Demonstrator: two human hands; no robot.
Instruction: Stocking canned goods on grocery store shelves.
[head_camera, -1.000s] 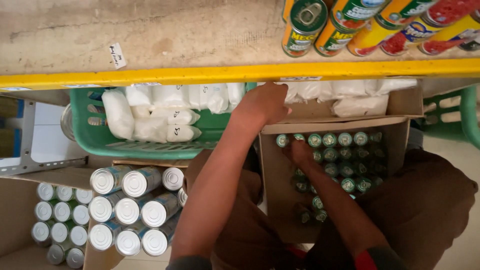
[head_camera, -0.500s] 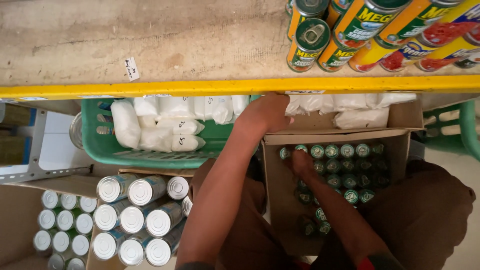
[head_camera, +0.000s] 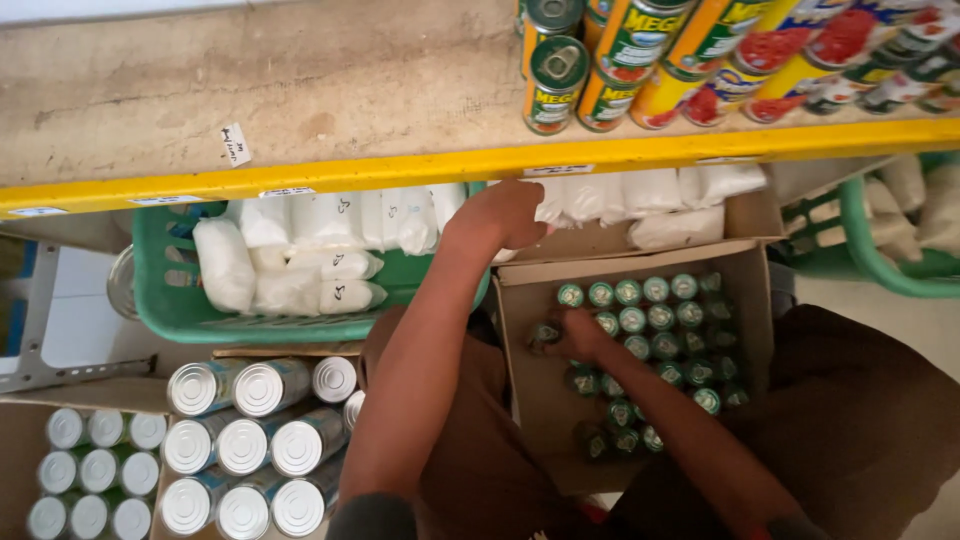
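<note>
Shelf: a long wooden shelf with a yellow front edge runs across the top. Small paper tags are stuck on it.
Cans on shelf: yellow, red and green cans lie on their sides at the top right of the shelf.
Green basket: a green plastic basket sits under the shelf on the left. It is full of white bags.
Open box: a brown cardboard box sits on the floor between the person's knees. Its flaps are open.
Small cans: many little cans with green tops stand close together in the right part of the box. The left part of the box floor is bare.
Silver cans: bigger cans with shiny silver tops lie packed in another box at the bottom left.
Left hand: the left hand is up by the yellow shelf edge, near the white bags and above the box's back flap. The fingers are bent, but I cannot tell if it holds anything.
Right hand: the right hand is down inside the box. Its fingers are closed around one small green-top can at the left edge of the group.
</note>
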